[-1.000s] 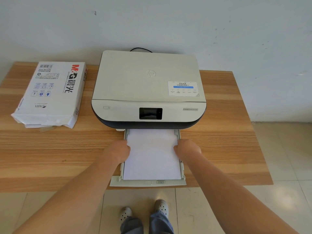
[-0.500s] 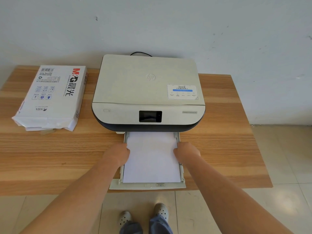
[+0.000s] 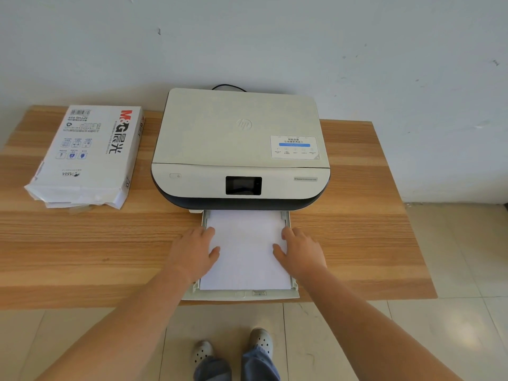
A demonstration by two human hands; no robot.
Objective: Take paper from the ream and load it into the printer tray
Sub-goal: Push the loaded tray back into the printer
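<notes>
A wooden table (image 3: 82, 243) with a streaked, light-brown grain runs across the scene against a pale, scuffed wall (image 3: 384, 50). At its middle sits the printer (image 3: 239, 149), a rounded-corner box with a flat, matte cream lid, a dark band curving under its front and a small black glossy screen (image 3: 243, 185) set in the near face. A rectangular sticker (image 3: 294, 147) with a blue bar lies on the lid's right near corner, and a black cable (image 3: 228, 86) loops behind the far edge.

The printer tray (image 3: 293, 291), a shallow pale plastic drawer, juts out from under the printer toward the near edge of the table and slightly overhangs it. A smooth white stack of paper (image 3: 246, 251) lies flat inside it, squared between the side rails, its far end slipping under the printer body.

The left hand (image 3: 196, 253) lies flat, fingers loosely spread, over the left rail and left margin of the paper. The right hand (image 3: 301, 251) mirrors it on the right margin, fingers likewise spread and resting on the sheet, gripping nothing.

The ream (image 3: 88, 155), a rectangular block in glossy white wrapper with red and black lettering, lies on the far left of the table, well apart from the printer; its near end is torn open and crumpled, showing sheet edges.

Below the table's near edge, light floor tiles (image 3: 453, 270) and two perforated grey shoes (image 3: 261, 342) show.
</notes>
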